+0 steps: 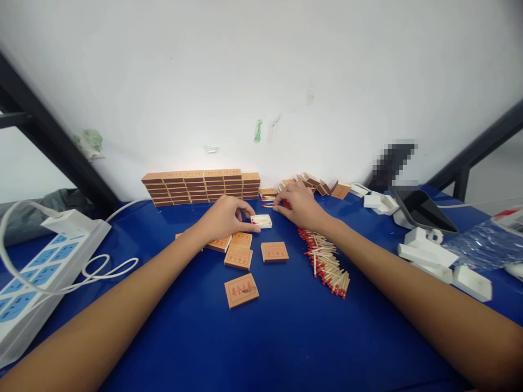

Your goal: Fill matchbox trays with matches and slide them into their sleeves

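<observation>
My left hand pinches a small white matchbox tray between thumb and fingers; a few red-tipped matches lie in it. To its right, my right hand is closed, with matches sticking out leftward from its fingertips. How many it holds is hidden. A long pile of red-headed matches runs from under my right wrist toward me. Below the tray, several orange matchbox sleeves lie flat, including a single box and a nearer one with a dark mark.
A neat stack of matchboxes stands against the wall at back left. Loose boxes lie behind my right hand. White plastic pieces, a phone and clear plastic wrap sit right. A power strip with a cable lies left.
</observation>
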A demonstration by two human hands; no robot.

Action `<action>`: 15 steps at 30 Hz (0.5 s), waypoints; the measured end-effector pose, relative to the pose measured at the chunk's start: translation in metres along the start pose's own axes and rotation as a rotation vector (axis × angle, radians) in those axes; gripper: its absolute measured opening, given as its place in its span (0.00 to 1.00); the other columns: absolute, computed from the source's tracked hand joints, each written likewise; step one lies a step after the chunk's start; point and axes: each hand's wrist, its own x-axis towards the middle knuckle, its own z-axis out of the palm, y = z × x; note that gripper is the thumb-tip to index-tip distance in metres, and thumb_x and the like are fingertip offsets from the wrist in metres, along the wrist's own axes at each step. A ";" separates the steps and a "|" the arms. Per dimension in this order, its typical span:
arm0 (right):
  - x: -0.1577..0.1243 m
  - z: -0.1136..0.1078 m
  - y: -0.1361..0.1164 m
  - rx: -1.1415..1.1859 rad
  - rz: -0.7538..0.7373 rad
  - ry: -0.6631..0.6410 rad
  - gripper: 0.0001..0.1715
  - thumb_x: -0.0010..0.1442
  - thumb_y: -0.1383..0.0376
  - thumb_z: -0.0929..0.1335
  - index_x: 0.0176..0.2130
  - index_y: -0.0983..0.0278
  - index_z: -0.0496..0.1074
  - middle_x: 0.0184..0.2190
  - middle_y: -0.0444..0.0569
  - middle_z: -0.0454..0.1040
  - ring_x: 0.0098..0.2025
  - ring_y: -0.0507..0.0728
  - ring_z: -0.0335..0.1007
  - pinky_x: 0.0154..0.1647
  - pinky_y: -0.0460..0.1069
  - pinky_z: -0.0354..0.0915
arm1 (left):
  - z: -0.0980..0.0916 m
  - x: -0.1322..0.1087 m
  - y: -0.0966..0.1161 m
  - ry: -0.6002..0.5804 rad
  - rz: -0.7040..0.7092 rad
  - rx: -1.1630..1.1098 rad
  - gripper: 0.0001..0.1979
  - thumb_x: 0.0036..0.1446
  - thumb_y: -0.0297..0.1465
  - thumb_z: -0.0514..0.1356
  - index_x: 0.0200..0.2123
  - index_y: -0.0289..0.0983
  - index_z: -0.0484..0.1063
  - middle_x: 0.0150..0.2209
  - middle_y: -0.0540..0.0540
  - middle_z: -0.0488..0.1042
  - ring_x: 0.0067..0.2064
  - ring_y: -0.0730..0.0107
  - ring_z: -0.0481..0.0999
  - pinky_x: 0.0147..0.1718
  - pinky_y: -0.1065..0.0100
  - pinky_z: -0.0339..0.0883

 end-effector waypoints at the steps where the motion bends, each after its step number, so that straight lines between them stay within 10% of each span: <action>1: 0.000 0.001 0.000 -0.005 -0.004 -0.013 0.06 0.68 0.63 0.71 0.39 0.60 0.80 0.45 0.56 0.76 0.57 0.70 0.64 0.57 0.66 0.60 | 0.000 0.000 0.000 0.001 0.000 0.001 0.18 0.49 0.41 0.79 0.39 0.37 0.86 0.29 0.47 0.82 0.29 0.68 0.78 0.30 0.68 0.67; 15: -0.013 -0.022 -0.038 -0.018 -0.228 -0.084 0.06 0.69 0.65 0.70 0.38 0.61 0.77 0.44 0.56 0.76 0.55 0.69 0.64 0.53 0.61 0.60 | 0.000 0.000 -0.001 -0.004 0.035 0.006 0.17 0.51 0.43 0.78 0.38 0.38 0.86 0.27 0.49 0.81 0.27 0.70 0.76 0.28 0.68 0.63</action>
